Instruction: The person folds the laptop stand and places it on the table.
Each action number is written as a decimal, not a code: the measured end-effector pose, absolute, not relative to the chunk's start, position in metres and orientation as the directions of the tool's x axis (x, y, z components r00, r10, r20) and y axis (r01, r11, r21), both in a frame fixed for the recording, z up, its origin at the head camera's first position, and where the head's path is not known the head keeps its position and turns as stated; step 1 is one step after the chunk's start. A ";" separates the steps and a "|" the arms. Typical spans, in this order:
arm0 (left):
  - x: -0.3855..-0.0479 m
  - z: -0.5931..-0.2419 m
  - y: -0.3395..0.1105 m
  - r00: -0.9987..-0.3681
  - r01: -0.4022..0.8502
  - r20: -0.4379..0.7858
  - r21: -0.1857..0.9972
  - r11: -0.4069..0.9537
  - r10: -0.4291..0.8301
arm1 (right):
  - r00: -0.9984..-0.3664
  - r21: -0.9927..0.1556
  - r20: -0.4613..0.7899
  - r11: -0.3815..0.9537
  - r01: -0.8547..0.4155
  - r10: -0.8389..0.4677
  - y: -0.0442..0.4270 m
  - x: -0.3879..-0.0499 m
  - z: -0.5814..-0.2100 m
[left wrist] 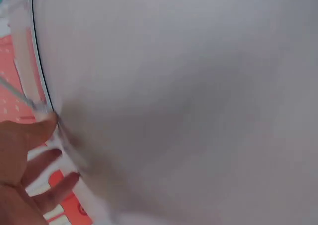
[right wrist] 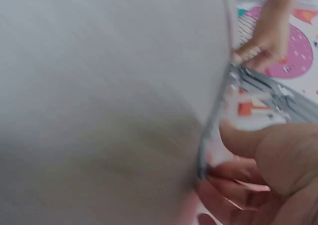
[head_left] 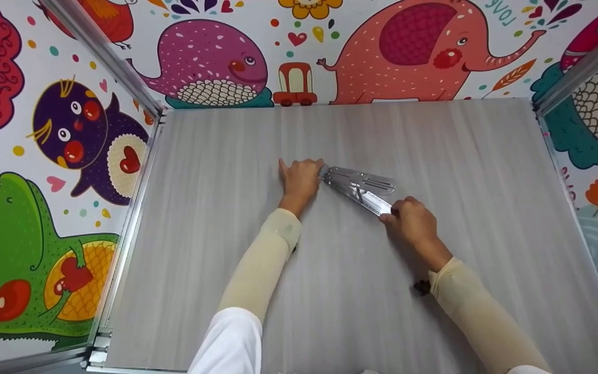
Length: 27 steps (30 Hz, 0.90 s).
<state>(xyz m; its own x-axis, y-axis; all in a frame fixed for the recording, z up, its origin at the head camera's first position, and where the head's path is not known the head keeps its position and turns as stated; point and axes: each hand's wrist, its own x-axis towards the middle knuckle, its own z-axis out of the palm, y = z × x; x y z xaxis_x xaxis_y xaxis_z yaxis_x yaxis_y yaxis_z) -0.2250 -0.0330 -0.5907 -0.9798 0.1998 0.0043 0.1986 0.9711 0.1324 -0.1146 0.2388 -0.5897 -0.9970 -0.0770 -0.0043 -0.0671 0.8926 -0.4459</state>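
Note:
A shiny silver two-leaf tool (head_left: 358, 193), like flat serving tongs, lies slantwise between my hands over the table. Its upper leaf has long slots; the lower leaf shows a row of small marks or teeth. My left hand (head_left: 300, 179) pinches its narrow end, where both leaves meet. With curled fingers, my right hand (head_left: 416, 221) grips the far end of the lower leaf and covers its tip. The slotted leaf's rounded end stands apart from that hand. In the right wrist view the tool (right wrist: 278, 98) is blurred beside my right thumb.
A pale wood-grain table (head_left: 216, 218) lies beneath both hands. Metal frame rails (head_left: 138, 192) run along its sides. Walls printed with cartoon animals, among them an elephant (head_left: 408, 57) and a crocodile (head_left: 18, 249), stand around it.

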 end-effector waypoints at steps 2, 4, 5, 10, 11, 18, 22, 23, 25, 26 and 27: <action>-0.212 -0.594 -0.026 -0.979 0.203 0.037 0.161 0.966 0.200 | -0.987 -0.488 -0.045 0.865 -0.114 -0.155 0.251 -0.125 -0.587; -0.201 -0.596 -0.019 -0.979 0.205 0.055 0.204 0.957 0.198 | -0.970 -0.526 -0.057 0.833 -0.172 -0.236 0.263 -0.135 -0.585; -0.196 -0.597 -0.015 -0.978 0.208 0.064 0.229 0.951 0.198 | -0.959 -0.545 -0.057 0.813 -0.204 -0.279 0.268 -0.140 -0.586; -0.181 -0.598 -0.002 -0.969 0.242 0.134 0.349 0.905 0.207 | -0.905 -0.604 -0.061 0.738 -0.302 -0.420 0.283 -0.156 -0.592; -0.180 -0.598 -0.001 -0.967 0.250 0.145 0.369 0.895 0.210 | -0.900 -0.611 -0.069 0.731 -0.303 -0.431 0.283 -0.157 -0.594; -0.181 -0.597 0.001 -0.967 0.255 0.149 0.478 0.840 0.209 | -0.903 -0.611 -0.137 0.752 -0.246 -0.407 0.279 -0.157 -0.597; -0.185 -0.596 -0.001 -0.966 0.259 0.133 0.505 0.823 0.223 | -0.901 -0.609 -0.138 0.752 -0.250 -0.411 0.278 -0.156 -0.597; -0.185 -0.596 -0.002 -0.966 0.260 0.127 0.510 0.820 0.227 | -0.900 -0.613 -0.137 0.749 -0.251 -0.413 0.278 -0.156 -0.597; -0.186 -0.596 -0.003 -0.964 0.264 0.115 0.521 0.811 0.240 | -0.900 -0.621 -0.140 0.745 -0.245 -0.413 0.278 -0.155 -0.598; -0.187 -0.596 -0.003 -0.963 0.268 0.113 0.526 0.807 0.246 | -0.902 -0.626 -0.141 0.743 -0.239 -0.409 0.278 -0.154 -0.599; -0.188 -0.596 -0.004 -0.961 0.273 0.113 0.530 0.803 0.253 | -0.904 -0.629 -0.141 0.742 -0.234 -0.404 0.278 -0.154 -0.599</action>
